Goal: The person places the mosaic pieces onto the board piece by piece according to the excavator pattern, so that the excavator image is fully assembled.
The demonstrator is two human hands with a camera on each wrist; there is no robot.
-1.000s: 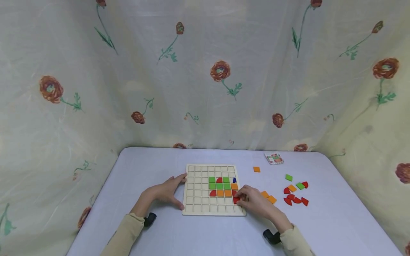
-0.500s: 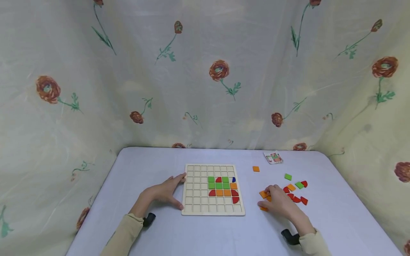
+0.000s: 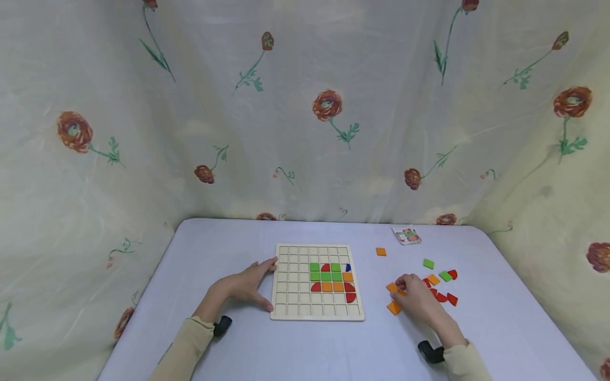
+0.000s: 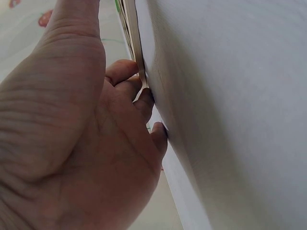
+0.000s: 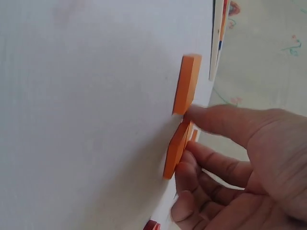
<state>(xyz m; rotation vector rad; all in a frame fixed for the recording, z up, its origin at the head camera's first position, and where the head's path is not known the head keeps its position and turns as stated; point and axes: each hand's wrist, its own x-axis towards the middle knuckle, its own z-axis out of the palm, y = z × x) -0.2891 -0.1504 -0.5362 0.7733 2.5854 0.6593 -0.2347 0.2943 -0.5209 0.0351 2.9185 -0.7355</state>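
My left hand (image 3: 248,286) touches the left edge of a pale wooden grid board (image 3: 292,307), thumb and fingers spread along it. In the left wrist view, the fingertips (image 4: 146,98) lie right at the board's side. Green and orange squares, red quarter-circles and a small blue piece (image 3: 348,268) sit in the board's right half. To the right of the board, my right hand (image 3: 416,299) pinches an orange square tile (image 5: 176,149) between thumb and fingers, close over the table. Another orange tile (image 5: 187,84) lies just beyond the thumb; a third orange tile (image 3: 392,287) is partly beside the fingers.
Right of my right hand lie several loose red pieces (image 3: 452,299), green tiles (image 3: 445,276) and an orange tile (image 3: 433,279). A single orange tile (image 3: 381,252) and a patterned card (image 3: 406,234) lie farther back. A flowered curtain (image 3: 305,159) hangs behind the white table (image 3: 229,238).
My right hand has left a red quarter-circle at the board's right side and moved right to the orange tiles, where its fingers have drawn together on one. The left hand stays put.
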